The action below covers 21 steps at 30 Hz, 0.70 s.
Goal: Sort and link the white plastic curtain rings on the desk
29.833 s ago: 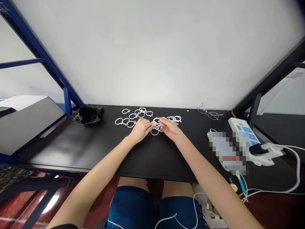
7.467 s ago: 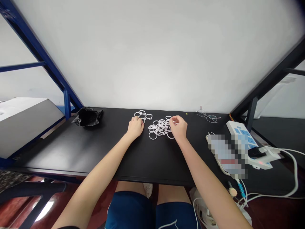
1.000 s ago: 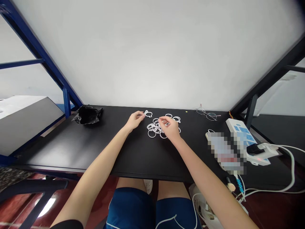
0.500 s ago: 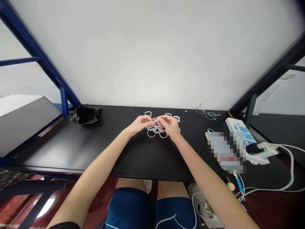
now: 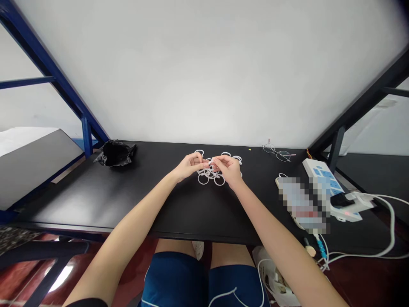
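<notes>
Several white plastic rings [image 5: 203, 179], some with a small knob, lie heaped on the black tabletop [image 5: 153, 200]. Just over the heap, my left hand [image 5: 191, 166] and my right hand [image 5: 228, 168] meet at the fingertips. Between them they pinch a small white ring [image 5: 211, 161], mostly covered by the fingers. Thumb and forefinger are closed on it in each hand. Other rings show behind and below the hands, partly hidden by them.
A crumpled black plastic bag [image 5: 116, 153] stands at the back left. Eyeglasses [image 5: 283, 155] lie at the back right. Nearer on the right are a blurred phone [image 5: 300, 204], a power strip [image 5: 323, 172] and white cables [image 5: 391, 221]. Blue metal bars [image 5: 86, 136] frame the left side.
Both hands stay almost in place over the rings, with only a slight shift of the fingers on the ring they hold. Nothing else has visibly moved.
</notes>
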Available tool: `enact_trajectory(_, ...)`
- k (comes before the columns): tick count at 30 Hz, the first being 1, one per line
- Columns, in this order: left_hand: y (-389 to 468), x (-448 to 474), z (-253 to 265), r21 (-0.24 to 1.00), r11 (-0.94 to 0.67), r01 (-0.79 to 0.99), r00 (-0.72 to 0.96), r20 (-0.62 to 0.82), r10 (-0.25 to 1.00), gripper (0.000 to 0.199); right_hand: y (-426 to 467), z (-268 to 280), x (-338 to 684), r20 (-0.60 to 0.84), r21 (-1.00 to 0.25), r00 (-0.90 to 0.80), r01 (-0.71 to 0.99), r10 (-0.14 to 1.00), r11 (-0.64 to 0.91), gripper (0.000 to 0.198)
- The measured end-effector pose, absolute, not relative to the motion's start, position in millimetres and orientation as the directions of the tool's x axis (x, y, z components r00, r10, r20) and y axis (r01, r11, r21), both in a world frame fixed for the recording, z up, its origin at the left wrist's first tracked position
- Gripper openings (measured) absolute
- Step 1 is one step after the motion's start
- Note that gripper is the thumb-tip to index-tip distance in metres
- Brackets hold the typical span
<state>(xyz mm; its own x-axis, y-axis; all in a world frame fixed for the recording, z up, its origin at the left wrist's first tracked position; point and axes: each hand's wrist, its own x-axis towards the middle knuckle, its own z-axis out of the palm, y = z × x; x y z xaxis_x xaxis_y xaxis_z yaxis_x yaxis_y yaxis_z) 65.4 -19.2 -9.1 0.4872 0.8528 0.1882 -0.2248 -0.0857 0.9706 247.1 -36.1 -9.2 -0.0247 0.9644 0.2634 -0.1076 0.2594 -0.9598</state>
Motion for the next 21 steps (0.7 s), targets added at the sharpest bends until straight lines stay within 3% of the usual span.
enact_trajectory(7,-22.0,67.6,-7.0,0.968,-0.096,-0.231,0.48,0.199,0.854,0.036,-36.7,-8.6,245.9,0.256,-0.96,-0.011,-0.122,0.967,0.252,0.032)
enact_trajectory(11,-18.9,67.8,-7.2,0.974,-0.185,-0.134,0.367,0.222,0.903,0.031,-34.4,-11.1,247.3,0.243,-0.968,0.015,-0.068,0.97,0.243,0.032)
enact_trajectory(16,-2.5,54.6,-23.4,0.883,-0.363,0.297,0.205,0.312,0.928,0.03,-32.0,-17.6,250.9,0.313,-0.934,0.003,0.183,0.95,0.307,0.023)
enact_trajectory(18,4.7,48.9,-34.1,0.753,-0.439,0.49,0.242,0.367,0.898,0.031,-32.9,-19.6,250.9,0.404,-0.868,-0.026,0.306,0.914,0.392,0.018)
enact_trajectory(21,10.7,46.3,-46.4,0.633,-0.467,0.617,0.297,0.362,0.884,0.035,-35.4,-20.5,249.4,0.488,-0.778,-0.062,0.422,0.871,0.466,0.015)
